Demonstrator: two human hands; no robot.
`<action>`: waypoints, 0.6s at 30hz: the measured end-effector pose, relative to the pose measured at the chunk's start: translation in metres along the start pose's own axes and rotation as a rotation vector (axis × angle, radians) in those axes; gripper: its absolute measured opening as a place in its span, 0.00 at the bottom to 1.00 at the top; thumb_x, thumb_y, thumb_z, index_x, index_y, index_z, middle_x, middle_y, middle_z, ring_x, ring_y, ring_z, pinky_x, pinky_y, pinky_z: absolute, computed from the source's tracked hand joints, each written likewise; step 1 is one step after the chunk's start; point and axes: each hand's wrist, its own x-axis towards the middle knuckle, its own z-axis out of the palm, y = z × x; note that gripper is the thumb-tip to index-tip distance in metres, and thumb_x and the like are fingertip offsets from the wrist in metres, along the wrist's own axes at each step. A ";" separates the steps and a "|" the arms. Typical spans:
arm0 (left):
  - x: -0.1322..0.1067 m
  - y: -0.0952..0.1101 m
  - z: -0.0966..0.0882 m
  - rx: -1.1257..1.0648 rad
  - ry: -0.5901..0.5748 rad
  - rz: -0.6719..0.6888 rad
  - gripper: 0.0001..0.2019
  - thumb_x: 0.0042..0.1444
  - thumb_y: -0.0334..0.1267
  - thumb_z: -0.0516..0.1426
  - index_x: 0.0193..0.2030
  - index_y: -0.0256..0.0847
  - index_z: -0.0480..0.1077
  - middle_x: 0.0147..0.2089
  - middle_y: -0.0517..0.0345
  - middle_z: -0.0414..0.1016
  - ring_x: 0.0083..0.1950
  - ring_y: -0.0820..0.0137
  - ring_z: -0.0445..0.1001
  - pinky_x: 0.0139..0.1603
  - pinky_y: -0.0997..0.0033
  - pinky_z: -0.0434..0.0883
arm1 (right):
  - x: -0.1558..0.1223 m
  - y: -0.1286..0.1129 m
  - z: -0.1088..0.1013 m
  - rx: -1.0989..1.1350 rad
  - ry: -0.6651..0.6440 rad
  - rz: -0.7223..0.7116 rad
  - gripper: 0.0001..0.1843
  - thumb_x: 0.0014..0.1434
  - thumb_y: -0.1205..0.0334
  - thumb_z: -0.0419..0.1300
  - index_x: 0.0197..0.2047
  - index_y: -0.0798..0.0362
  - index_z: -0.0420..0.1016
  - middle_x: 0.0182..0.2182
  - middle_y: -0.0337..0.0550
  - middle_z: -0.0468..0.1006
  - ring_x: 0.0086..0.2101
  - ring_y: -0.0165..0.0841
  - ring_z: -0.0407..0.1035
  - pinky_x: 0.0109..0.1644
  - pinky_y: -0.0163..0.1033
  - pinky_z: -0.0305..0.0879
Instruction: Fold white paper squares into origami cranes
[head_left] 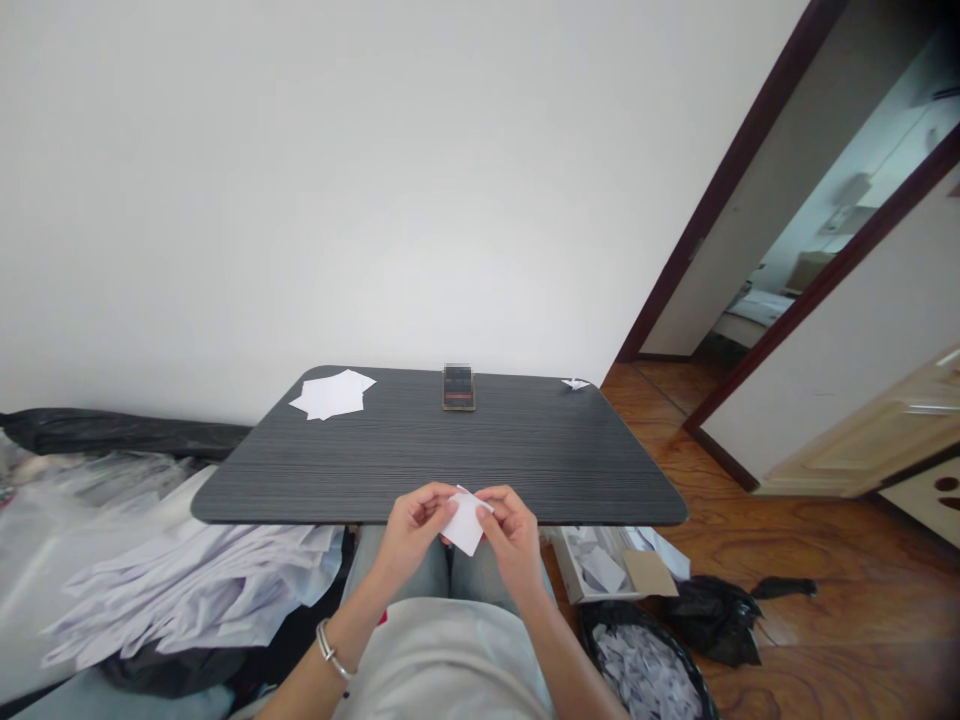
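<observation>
A small folded piece of white paper [466,524] is held between both hands at the near edge of the dark table [420,460]. My left hand [420,528] pinches its left corner between thumb and fingers. On the other side, my right hand [510,532] grips the right corner in the same way. A thin paper flap sticks up at the top of the folded piece. The fingertips behind the paper are partly hidden.
White paper sheets [334,394] lie at the table's back left. A phone-like device [458,388] stands at the back middle, and a small folded paper shape [576,384] sits back right. Below are a box of papers [574,570] and a black-lined bin [645,665] of paper pieces.
</observation>
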 end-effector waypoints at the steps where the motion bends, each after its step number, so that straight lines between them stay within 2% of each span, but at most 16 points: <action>1: 0.000 0.000 0.000 -0.002 0.000 0.000 0.14 0.47 0.44 0.61 0.35 0.35 0.73 0.24 0.58 0.72 0.23 0.74 0.66 0.22 0.78 0.64 | 0.000 -0.001 0.000 0.002 -0.003 0.004 0.11 0.55 0.54 0.58 0.36 0.53 0.67 0.20 0.37 0.74 0.19 0.28 0.64 0.22 0.31 0.58; 8: 0.001 0.001 -0.001 0.000 -0.013 0.005 0.12 0.47 0.42 0.61 0.33 0.35 0.73 0.24 0.57 0.73 0.24 0.74 0.67 0.24 0.77 0.65 | -0.002 -0.010 -0.001 0.010 -0.058 0.040 0.10 0.53 0.58 0.60 0.37 0.53 0.68 0.26 0.39 0.76 0.23 0.28 0.67 0.25 0.32 0.61; 11: 0.000 0.004 -0.001 0.024 -0.015 0.019 0.11 0.47 0.42 0.61 0.32 0.34 0.73 0.24 0.57 0.73 0.24 0.75 0.67 0.25 0.77 0.64 | -0.001 -0.009 -0.001 0.022 -0.084 0.067 0.09 0.52 0.58 0.61 0.34 0.54 0.69 0.23 0.37 0.74 0.21 0.27 0.65 0.24 0.31 0.60; 15: -0.001 0.007 0.000 0.078 -0.013 0.032 0.12 0.48 0.43 0.60 0.32 0.34 0.73 0.26 0.56 0.74 0.26 0.74 0.68 0.27 0.77 0.64 | 0.000 -0.010 -0.001 0.063 -0.052 0.075 0.10 0.52 0.57 0.62 0.31 0.55 0.68 0.19 0.34 0.72 0.19 0.24 0.61 0.23 0.29 0.56; 18: -0.001 0.010 0.000 0.112 -0.058 0.046 0.12 0.49 0.42 0.60 0.33 0.33 0.74 0.26 0.55 0.74 0.26 0.74 0.68 0.28 0.78 0.64 | 0.000 -0.012 -0.001 0.087 -0.056 0.074 0.10 0.52 0.57 0.61 0.30 0.55 0.68 0.19 0.35 0.72 0.19 0.25 0.62 0.24 0.30 0.56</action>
